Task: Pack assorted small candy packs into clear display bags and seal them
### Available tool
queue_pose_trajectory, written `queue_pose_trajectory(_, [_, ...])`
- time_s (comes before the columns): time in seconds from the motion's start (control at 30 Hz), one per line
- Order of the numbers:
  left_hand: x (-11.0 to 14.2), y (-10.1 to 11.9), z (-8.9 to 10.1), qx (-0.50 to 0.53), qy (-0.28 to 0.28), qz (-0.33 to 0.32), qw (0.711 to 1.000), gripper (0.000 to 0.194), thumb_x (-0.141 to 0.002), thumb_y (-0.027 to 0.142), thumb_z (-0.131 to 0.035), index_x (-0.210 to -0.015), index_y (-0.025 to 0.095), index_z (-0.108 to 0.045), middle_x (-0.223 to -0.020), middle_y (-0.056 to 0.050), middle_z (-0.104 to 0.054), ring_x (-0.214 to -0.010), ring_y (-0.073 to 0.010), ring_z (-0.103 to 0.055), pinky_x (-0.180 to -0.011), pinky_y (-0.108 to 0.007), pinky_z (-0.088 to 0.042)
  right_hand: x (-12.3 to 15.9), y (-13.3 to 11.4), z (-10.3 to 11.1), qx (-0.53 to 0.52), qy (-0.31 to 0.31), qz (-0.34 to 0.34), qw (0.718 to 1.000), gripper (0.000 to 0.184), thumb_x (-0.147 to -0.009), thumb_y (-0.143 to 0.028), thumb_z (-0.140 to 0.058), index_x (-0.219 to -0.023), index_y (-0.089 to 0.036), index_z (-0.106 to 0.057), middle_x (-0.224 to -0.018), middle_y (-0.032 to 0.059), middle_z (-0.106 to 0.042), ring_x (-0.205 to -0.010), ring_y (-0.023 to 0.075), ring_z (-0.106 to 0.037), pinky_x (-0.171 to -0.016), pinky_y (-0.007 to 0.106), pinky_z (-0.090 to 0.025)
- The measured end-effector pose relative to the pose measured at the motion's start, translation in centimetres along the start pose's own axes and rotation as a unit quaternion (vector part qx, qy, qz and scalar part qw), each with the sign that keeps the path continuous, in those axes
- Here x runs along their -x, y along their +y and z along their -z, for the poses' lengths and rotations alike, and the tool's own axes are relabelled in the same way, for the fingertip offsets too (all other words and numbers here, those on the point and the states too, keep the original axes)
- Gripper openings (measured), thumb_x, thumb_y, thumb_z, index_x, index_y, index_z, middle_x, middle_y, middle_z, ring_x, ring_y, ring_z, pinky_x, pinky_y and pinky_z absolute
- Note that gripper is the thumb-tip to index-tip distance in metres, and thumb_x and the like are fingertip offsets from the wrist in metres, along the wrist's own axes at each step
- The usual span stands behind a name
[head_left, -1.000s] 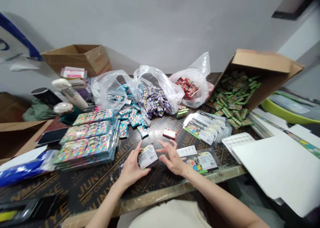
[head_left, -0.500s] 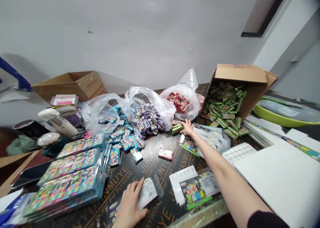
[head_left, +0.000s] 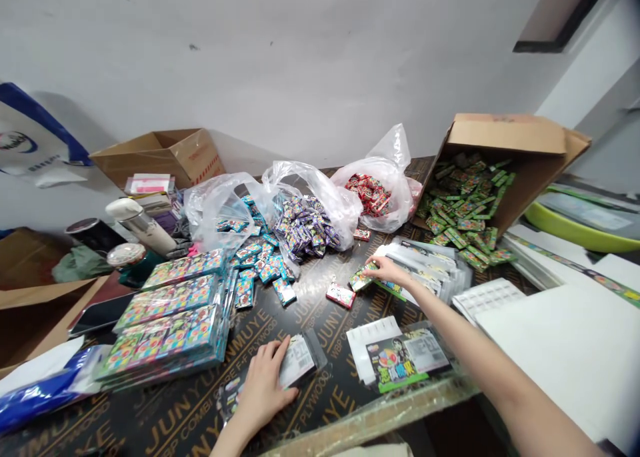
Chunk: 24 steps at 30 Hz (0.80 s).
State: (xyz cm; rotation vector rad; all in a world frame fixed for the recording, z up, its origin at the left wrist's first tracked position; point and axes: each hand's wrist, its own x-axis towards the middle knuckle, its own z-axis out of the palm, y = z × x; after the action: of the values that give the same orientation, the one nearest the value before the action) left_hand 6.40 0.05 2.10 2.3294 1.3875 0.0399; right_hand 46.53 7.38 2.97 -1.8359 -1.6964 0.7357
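Note:
Over a printed clear plastic bag [head_left: 299,362] with a white label rests my left hand [head_left: 265,385], fingers stretched out and thumb apart. My right hand [head_left: 386,270] pinches a small green candy packet [head_left: 361,278] at its right end, low over the dark table. Just left of that packet lies a red and white packet [head_left: 341,295], with a small white bit at its upper edge. Beneath and right of my right hand is a fanned stack of printed clear bags [head_left: 430,270]. Another printed bag [head_left: 407,357] lies nearer, over white paper [head_left: 356,349].
Blue packets [head_left: 284,290], purple packets [head_left: 305,227] and red packets [head_left: 369,193] spill from clear bags along the wall. A tipped carton [head_left: 515,137] holds green packets. Filled multicoloured packs [head_left: 170,337] are stacked left, near a flask [head_left: 143,227]. White boards [head_left: 560,350] lie right.
My right hand has drawn the green packet nearer, beside the red and white one. My left hand stays on its bag. The whole view has shifted slightly.

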Motion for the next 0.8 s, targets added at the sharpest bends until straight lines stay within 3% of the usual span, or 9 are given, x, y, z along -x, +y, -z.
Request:
queue_pose_trajectory(0.13, [0.3,-0.1,-0.1,-0.003,0.006,-0.005,1.0,0.084,-0.056,0.031,-0.06,-0.134,0.019,-0.033,-0.122,-0.009,-0.045,-0.112,-0.0262,-0.038,-0.093,-0.034,-0.029,1.4,-0.1,0.8,-0.005,0.064,0.005,0.998,0.029,-0.078,-0.038,-0.046,-0.069,-0.015,-0.061,-0.06,0.0018,-0.059,-0.057,0.0163,-0.054,-0.057,0.027,-0.043])
queue_pose_trajectory(0.27, [0.2,0.0,0.2,0.05,0.05,-0.015,0.997,0.081,-0.055,0.036,-0.067,-0.13,0.02,-0.04,-0.12,-0.01,-0.049,-0.113,-0.0287,-0.039,-0.097,-0.041,-0.028,3.4,-2.3,2.1,-0.016,0.171,0.017,0.985,0.027,-0.08,-0.028,-0.045,-0.098,-0.016,-0.06,-0.092,0.0092,-0.065,-0.084,0.0233,-0.06,-0.077,0.036,-0.044])
queue_pose_trajectory(0.37, [-0.2,1.4,1.1,0.216,0.119,0.001,0.969,0.074,-0.057,0.045,-0.069,-0.123,0.02,-0.048,-0.12,-0.011,-0.05,-0.115,-0.0287,-0.041,-0.1,-0.044,-0.026,5.9,-6.1,1.8,-0.075,0.153,0.08,0.982,0.033,-0.08,-0.027,-0.049,-0.111,-0.02,-0.054,-0.105,0.0072,-0.063,-0.095,0.0215,-0.059,-0.084,0.037,-0.044])
queue_pose_trajectory(0.43, [-0.3,3.1,2.2,0.409,0.103,0.029,0.906,0.065,-0.066,0.049,-0.063,-0.12,0.017,-0.049,-0.116,-0.012,-0.054,-0.108,-0.0254,-0.049,-0.097,-0.041,-0.033,7.7,-9.2,0.7,-0.157,0.061,0.162,0.972,0.024,-0.079,-0.027,-0.055,-0.101,-0.021,-0.06,-0.104,0.0047,-0.065,-0.102,0.0215,-0.058,-0.093,0.04,-0.041])
queue_pose_trajectory(0.53, [-0.4,5.7,3.8,0.681,-0.082,0.067,0.725,0.054,-0.074,0.052,-0.053,-0.112,0.014,-0.056,-0.102,-0.013,-0.062,-0.087,-0.0224,-0.061,-0.08,-0.039,-0.046,10.2,-13.1,-1.6,-0.224,-0.077,0.234,0.943,0.012,-0.079,-0.03,-0.058,-0.076,-0.021,-0.065,-0.096,0.0032,-0.068,-0.108,0.0236,-0.056,-0.102,0.048,-0.03])
queue_pose_trajectory(0.57, [-0.4,6.2,4.2,0.712,-0.13,0.07,0.686,0.05,-0.073,0.047,-0.058,-0.109,0.013,-0.058,-0.097,-0.012,-0.064,-0.079,-0.0204,-0.062,-0.074,-0.037,-0.048,10.8,-13.9,-2.3,-0.229,-0.105,0.239,0.938,0.014,-0.08,-0.031,-0.057,-0.073,-0.022,-0.064,-0.095,0.0034,-0.069,-0.11,0.024,-0.054,-0.102,0.049,-0.029])
queue_pose_trajectory(0.6, [-0.4,6.7,4.4,0.73,-0.143,0.074,0.664,0.045,-0.069,0.041,-0.065,-0.105,0.013,-0.06,-0.091,-0.01,-0.066,-0.071,-0.0178,-0.062,-0.067,-0.033,-0.05,11.3,-14.4,-3.0,-0.231,-0.118,0.239,0.936,0.014,-0.081,-0.031,-0.055,-0.075,-0.022,-0.064,-0.097,0.0039,-0.068,-0.112,0.024,-0.052,-0.102,0.05,-0.028])
queue_pose_trajectory(0.67, [-0.3,7.0,4.3,0.747,-0.097,0.091,0.652,0.041,-0.061,0.027,-0.074,-0.097,0.011,-0.063,-0.082,-0.007,-0.067,-0.06,-0.0129,-0.06,-0.058,-0.026,-0.049,11.9,-14.6,-4.3,-0.225,-0.09,0.233,0.942,0.015,-0.081,-0.031,-0.054,-0.092,-0.023,-0.062,-0.112,0.0063,-0.062,-0.12,0.0236,-0.044,-0.103,0.049,-0.028])
queue_pose_trajectory(0.8, [-0.2,7.1,3.3,0.764,0.07,0.138,0.626,0.039,-0.053,0.02,-0.079,-0.087,0.01,-0.062,-0.075,-0.005,-0.067,-0.057,-0.0112,-0.06,-0.055,-0.023,-0.049,12.6,-14.4,-7.3,-0.142,0.022,0.226,0.963,0.079,-0.065,-0.036,-0.07,-0.132,-0.023,-0.031,-0.143,0.0112,-0.025,-0.132,0.0271,-0.022,-0.107,0.048,-0.02])
